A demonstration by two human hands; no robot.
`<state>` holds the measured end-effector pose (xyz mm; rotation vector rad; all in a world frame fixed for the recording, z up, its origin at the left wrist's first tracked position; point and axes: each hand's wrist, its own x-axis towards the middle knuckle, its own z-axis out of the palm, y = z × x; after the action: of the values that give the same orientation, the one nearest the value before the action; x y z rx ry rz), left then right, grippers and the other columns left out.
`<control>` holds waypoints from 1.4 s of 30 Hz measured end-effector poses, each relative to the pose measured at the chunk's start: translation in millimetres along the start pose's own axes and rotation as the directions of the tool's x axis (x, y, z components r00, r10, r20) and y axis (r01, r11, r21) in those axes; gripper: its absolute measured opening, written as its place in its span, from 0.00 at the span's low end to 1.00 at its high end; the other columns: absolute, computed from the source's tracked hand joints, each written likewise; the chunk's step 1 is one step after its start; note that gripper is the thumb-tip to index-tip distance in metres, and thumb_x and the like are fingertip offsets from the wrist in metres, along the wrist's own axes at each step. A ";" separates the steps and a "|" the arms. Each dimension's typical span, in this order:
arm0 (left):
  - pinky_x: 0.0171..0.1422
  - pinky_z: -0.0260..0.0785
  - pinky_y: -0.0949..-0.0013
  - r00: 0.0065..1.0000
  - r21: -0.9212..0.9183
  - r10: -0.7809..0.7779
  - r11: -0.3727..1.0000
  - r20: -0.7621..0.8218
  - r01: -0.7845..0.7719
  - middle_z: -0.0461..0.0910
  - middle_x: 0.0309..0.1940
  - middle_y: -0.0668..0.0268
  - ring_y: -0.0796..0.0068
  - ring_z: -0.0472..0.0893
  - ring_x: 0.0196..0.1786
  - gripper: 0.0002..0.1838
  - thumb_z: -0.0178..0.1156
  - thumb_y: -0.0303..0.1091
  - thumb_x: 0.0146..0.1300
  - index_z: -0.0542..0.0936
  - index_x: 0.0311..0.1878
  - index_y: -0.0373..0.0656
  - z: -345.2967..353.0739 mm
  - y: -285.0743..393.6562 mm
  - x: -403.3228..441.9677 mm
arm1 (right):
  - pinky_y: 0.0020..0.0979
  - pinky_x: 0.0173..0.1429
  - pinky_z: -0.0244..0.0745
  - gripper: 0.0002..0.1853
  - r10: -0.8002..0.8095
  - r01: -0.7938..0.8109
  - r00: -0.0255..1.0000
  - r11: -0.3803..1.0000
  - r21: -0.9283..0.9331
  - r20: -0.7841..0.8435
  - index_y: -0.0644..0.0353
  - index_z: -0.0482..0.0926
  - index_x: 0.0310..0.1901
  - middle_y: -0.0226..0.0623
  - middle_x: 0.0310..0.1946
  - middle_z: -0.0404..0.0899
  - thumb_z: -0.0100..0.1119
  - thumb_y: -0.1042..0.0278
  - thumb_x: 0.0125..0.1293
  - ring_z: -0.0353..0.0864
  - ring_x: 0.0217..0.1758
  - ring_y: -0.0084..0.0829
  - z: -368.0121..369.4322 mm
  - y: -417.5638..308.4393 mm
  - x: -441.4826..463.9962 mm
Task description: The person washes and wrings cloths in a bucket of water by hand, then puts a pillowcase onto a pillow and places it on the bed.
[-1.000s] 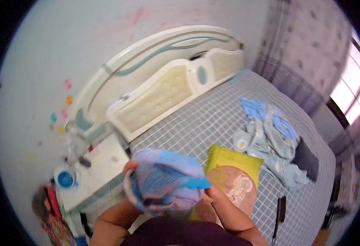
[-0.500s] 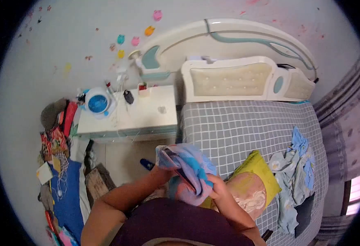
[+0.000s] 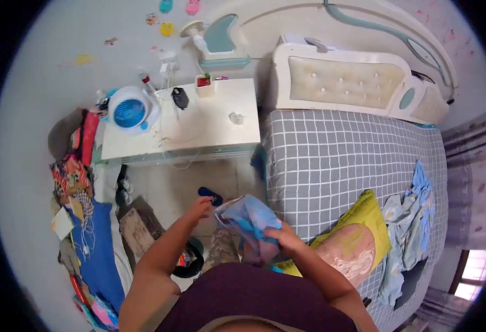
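Note:
A crumpled blue and pink piece of cloth [image 3: 252, 217], perhaps a garment, hangs in front of my body beside the bed. My right hand [image 3: 283, 234] grips it by its right side, the fingers wrapped into the fabric. To the left of the cloth, a little apart from it, my left hand [image 3: 200, 208] holds nothing and its fingers are loosely apart. Beyond that hand a dark blue slipper [image 3: 210, 196] lies on the floor. Folds hide the cloth's full shape.
The bed [image 3: 331, 160] with a grey checked sheet carries a yellow pillow [image 3: 371, 213] and rumpled light-blue clothes [image 3: 401, 249]. A white cabinet [image 3: 210, 130] holds a blue and white fan [image 3: 129, 113]. Piled items line the left, and a dark bin [image 3: 194, 265] stands by my legs.
My left hand has let go of the cloth and moved left. The cloth now hangs from my right hand. The view has shifted, showing more floor and the bin.

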<state>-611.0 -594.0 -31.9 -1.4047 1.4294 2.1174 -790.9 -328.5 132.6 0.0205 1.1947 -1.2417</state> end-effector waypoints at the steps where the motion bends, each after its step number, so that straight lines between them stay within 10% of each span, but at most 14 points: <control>1: 0.46 0.66 0.64 0.998 0.093 0.052 0.994 -0.036 -0.049 0.70 0.48 0.67 0.70 0.71 0.46 0.24 0.57 0.36 0.51 0.68 0.53 0.47 -4.4 7.1 20.3 | 0.32 0.45 0.70 0.23 0.029 -0.029 0.999 1.000 0.009 -0.035 0.64 0.68 0.50 0.37 0.40 0.74 0.57 0.69 0.51 0.74 0.41 0.31 0.0 -2.7 9.4; 3: 0.48 0.66 0.64 0.948 0.220 0.286 0.925 0.140 -0.311 0.70 0.48 0.62 0.68 0.71 0.47 0.24 0.58 0.37 0.50 0.70 0.51 0.42 -5.5 21.0 99.5 | 0.31 0.45 0.70 0.22 0.018 -0.017 0.997 1.000 0.022 -0.076 0.63 0.69 0.50 0.36 0.39 0.75 0.57 0.69 0.51 0.74 0.40 0.29 -16.1 1.2 23.0; 5: 0.56 0.63 0.62 0.970 0.249 0.241 0.940 0.002 -0.234 0.67 0.53 0.52 0.56 0.68 0.54 0.24 0.59 0.38 0.48 0.72 0.49 0.36 -4.9 14.8 179.4 | 0.28 0.46 0.69 0.21 -0.053 0.056 0.995 0.998 0.039 -0.083 0.62 0.71 0.48 0.34 0.39 0.75 0.58 0.68 0.50 0.73 0.40 0.26 -16.7 2.8 43.8; 6: 0.61 0.57 0.59 0.905 0.620 0.421 0.694 0.064 -0.366 0.63 0.56 0.49 0.52 0.65 0.57 0.30 0.59 0.39 0.48 0.67 0.55 0.36 12.9 63.3 149.1 | 0.27 0.48 0.67 0.22 -0.062 0.017 0.985 0.964 -0.266 -0.161 0.61 0.71 0.49 0.32 0.39 0.75 0.58 0.67 0.50 0.73 0.40 0.25 -3.8 -25.6 34.5; 9: 0.60 0.59 0.61 0.854 0.933 0.518 0.329 -0.047 -0.147 0.69 0.52 0.48 0.52 0.68 0.55 0.29 0.56 0.35 0.47 0.67 0.55 0.35 -9.9 39.3 232.1 | 0.30 0.50 0.66 0.25 -0.174 0.135 0.973 0.962 -0.236 -0.152 0.60 0.72 0.49 0.34 0.40 0.76 0.58 0.66 0.45 0.72 0.43 0.29 -20.4 10.2 82.1; 24: 0.56 0.63 0.55 0.959 0.896 0.193 0.358 0.207 -0.265 0.69 0.51 0.44 0.46 0.70 0.52 0.28 0.46 0.29 0.48 0.64 0.57 0.33 -36.4 66.0 357.2 | 0.24 0.42 0.67 0.29 -0.206 0.175 0.939 0.976 -0.133 -0.275 0.62 0.67 0.52 0.31 0.35 0.73 0.55 0.72 0.41 0.70 0.37 0.21 -45.4 29.3 126.4; 42: 0.60 0.57 0.56 0.945 0.933 0.208 0.208 0.251 -0.294 0.59 0.60 0.51 0.52 0.64 0.58 0.32 0.53 0.42 0.54 0.60 0.61 0.41 -21.9 64.4 357.6 | 0.29 0.39 0.70 0.29 -0.157 0.166 0.916 0.986 -0.007 -0.369 0.61 0.70 0.49 0.36 0.37 0.76 0.58 0.68 0.39 0.73 0.38 0.26 -67.4 25.9 158.6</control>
<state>-823.4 -752.6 -281.5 -0.5339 2.3884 0.8027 -841.7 -390.0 -22.3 0.1843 1.5300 -1.4398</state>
